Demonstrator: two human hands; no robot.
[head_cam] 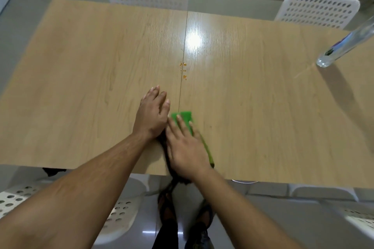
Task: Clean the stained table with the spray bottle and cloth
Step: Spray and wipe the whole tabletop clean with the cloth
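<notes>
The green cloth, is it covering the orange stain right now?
No, the green cloth lies under the right hand near the table's front edge, apart from the orange stain farther out.

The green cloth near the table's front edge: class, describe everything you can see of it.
The green cloth is bright green, looks thin and soft, and lies flat on the wooden table near its front edge, beside the centre seam. The right hand rests on it with straight fingers, covering most of it; only its far end and a narrow strip along its right side show. The left hand lies flat just beside it. The orange stains lie farther away, untouched.
</notes>
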